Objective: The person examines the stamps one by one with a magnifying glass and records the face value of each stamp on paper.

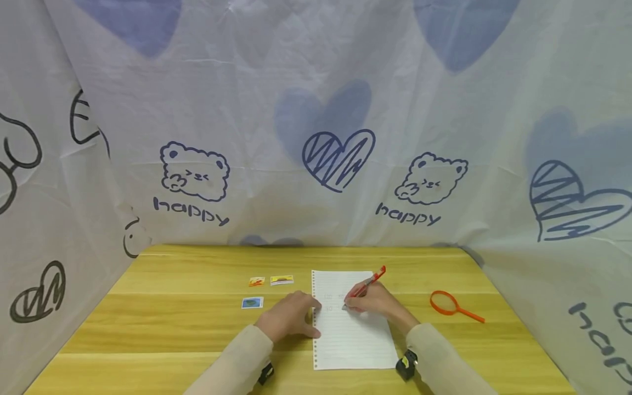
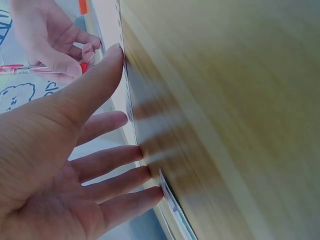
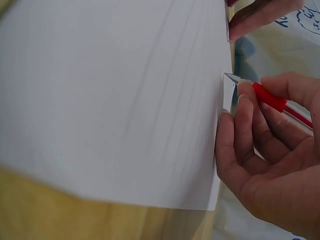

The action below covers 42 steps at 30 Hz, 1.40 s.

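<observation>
A lined sheet of paper (image 1: 350, 343) with punched holes down its left edge lies on the wooden table. My right hand (image 1: 370, 300) pinches a red pen (image 1: 367, 282) between thumb and fingers, its tip at the sheet near some faint written figures. In the right wrist view the metal tip of the pen (image 3: 270, 96) meets the paper (image 3: 110, 100). My left hand (image 1: 291, 315) rests at the sheet's left edge, thumb and fingertips touching it. Seen from the left wrist, the fingers (image 2: 112, 162) of that hand are extended and hold nothing.
Left of the sheet lie a blue stamp-like card (image 1: 253, 303), a small orange-yellow card (image 1: 257, 281) and a yellow one (image 1: 282, 280). An orange magnifying glass (image 1: 456, 307) is on the right. A printed cloth (image 1: 266, 186) hangs behind the table (image 1: 163, 329).
</observation>
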Tool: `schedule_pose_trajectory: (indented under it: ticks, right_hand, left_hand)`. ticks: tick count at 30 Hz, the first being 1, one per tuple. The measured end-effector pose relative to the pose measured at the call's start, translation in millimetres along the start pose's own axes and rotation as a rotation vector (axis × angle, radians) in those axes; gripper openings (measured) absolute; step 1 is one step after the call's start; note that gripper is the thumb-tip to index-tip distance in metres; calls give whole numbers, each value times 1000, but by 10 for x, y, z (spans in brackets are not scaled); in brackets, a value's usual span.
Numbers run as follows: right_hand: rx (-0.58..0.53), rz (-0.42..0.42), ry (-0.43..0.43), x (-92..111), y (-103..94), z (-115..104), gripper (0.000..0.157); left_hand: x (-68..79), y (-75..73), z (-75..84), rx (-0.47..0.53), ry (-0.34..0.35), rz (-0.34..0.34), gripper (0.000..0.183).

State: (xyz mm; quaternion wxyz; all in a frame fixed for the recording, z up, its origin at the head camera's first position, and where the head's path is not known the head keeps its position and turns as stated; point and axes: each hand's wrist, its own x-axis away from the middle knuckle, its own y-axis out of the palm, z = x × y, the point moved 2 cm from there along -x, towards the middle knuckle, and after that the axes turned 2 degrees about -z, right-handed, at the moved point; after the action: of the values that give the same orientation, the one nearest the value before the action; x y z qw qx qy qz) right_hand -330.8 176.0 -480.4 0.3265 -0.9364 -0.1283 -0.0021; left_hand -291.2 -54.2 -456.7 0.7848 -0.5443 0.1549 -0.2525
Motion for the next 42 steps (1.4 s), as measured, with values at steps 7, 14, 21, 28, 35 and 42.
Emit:
schedule_pose_trajectory:
  ticks: [7, 14, 21, 28, 35, 42]
  right_hand:
    - [-33, 38, 52, 0, -8, 57, 10]
    - [-34, 33, 33, -7, -13, 49, 10]
    - [-33, 19, 34, -7, -20, 47, 10]
    - [-26, 9, 18, -15, -23, 45, 9]
    - [-50, 4, 13, -1, -32, 30, 9]
    - [-49, -25, -34, -4, -73, -5, 8]
  left_hand:
    - [-5, 30, -21, 1, -23, -17, 62]
    - [2, 13, -20, 4, -23, -6, 62]
    - [-3, 11, -16, 4, -24, -8, 62]
    - [8, 0, 1, 18, -23, -8, 62]
    - [-3, 13, -6, 11, -7, -7, 61]
    - [-15, 18, -22, 7, -6, -5, 61]
